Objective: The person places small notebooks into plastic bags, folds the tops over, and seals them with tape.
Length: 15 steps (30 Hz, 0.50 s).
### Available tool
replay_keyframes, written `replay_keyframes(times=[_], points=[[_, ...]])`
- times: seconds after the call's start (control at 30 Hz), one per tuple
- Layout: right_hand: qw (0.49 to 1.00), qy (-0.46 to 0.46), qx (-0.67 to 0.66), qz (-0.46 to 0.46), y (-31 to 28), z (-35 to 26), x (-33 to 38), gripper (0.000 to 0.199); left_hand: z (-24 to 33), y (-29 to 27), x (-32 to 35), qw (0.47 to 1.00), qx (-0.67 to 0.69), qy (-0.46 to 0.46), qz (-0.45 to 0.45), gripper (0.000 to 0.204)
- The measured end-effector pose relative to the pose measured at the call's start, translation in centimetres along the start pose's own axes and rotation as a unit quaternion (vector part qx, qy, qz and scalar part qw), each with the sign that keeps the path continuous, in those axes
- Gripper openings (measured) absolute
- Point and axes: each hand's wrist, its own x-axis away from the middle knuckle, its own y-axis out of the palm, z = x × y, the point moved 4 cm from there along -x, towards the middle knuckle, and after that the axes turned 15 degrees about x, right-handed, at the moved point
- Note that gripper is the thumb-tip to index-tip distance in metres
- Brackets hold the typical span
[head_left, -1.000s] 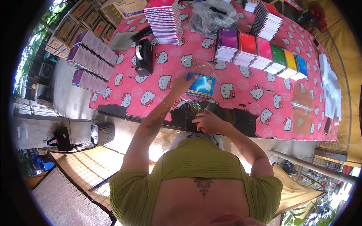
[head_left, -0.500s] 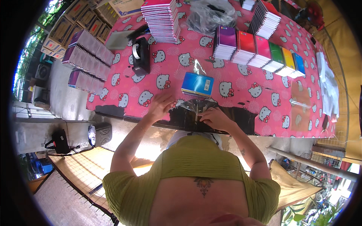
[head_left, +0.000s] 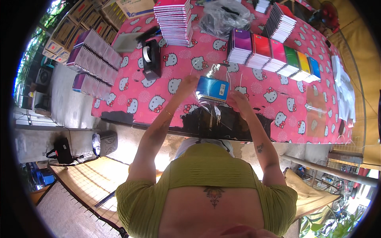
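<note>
Notebook (head_left: 213, 89) now lies flat on the pink tabletop (head_left: 274, 85) in its clear sleeve, no longer lifted; my left hand (head_left: 189, 82) and right hand (head_left: 237, 97) pinch the sleeve's edges, so bagging looks nearly finished.

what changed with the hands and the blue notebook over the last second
The left hand, a second ago resting on the blue spiral notebook, slid off to its left edge. The right hand rose from the table's near edge to the notebook's right side. The notebook, in clear wrap, barely shifted. The tape dispenser and notebook stacks stayed put.
</note>
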Motion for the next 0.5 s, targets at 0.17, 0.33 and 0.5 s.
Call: replay_keyframes(times=[0.17, 0.33, 0.5], points=[[1.0, 0.03, -0.001, -0.007, 0.7, 0.8, -0.1, 0.046, -2.0, 0.0, -0.6, 0.982, 0.061, -0.174, -0.023, 0.065], [0.998, 0.04, 0.042, 0.005, 1.0, 0.3, 0.5, 0.044, -2.4, -0.3, 0.8, 0.987, 0.071, -0.142, -0.04, 0.069], [0.999, 0.012, 0.036, 0.025, 1.1, 1.8, 1.8, 0.047, -1.5, -1.6, 3.3, 0.989, 0.037, -0.035, -0.136, 0.051]])
